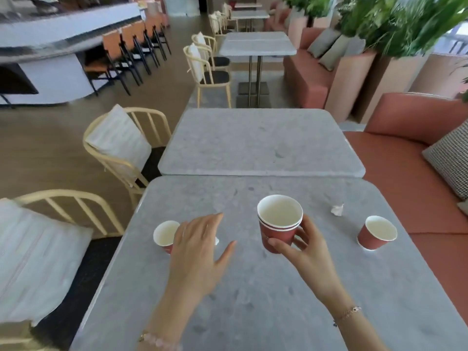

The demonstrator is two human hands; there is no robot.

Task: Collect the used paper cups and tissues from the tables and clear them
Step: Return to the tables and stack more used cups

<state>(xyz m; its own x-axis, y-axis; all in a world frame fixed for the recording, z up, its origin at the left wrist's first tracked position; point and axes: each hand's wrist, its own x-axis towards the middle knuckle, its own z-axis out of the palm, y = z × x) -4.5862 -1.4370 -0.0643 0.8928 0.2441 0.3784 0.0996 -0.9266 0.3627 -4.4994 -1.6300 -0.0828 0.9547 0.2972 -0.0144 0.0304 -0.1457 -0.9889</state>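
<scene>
My right hand (pixel 305 245) grips a stack of red paper cups (pixel 278 224) with white insides, held just above the grey table (pixel 253 287). My left hand (pixel 200 247) hovers with straight, spread fingers beside a single red cup (pixel 164 235) standing at the table's left edge. A bit of white tissue (pixel 217 240) peeks out from under that hand. Another red cup (pixel 377 233) stands upright near the right edge. A crumpled white tissue (pixel 337 209) lies between the stack and that cup.
A second grey table (pixel 260 143) butts against the far end. Cream chairs with white cushions (pixel 119 143) stand at the left. A terracotta bench (pixel 417 173) with a patterned cushion runs along the right. More tables, bar stools and planters lie beyond.
</scene>
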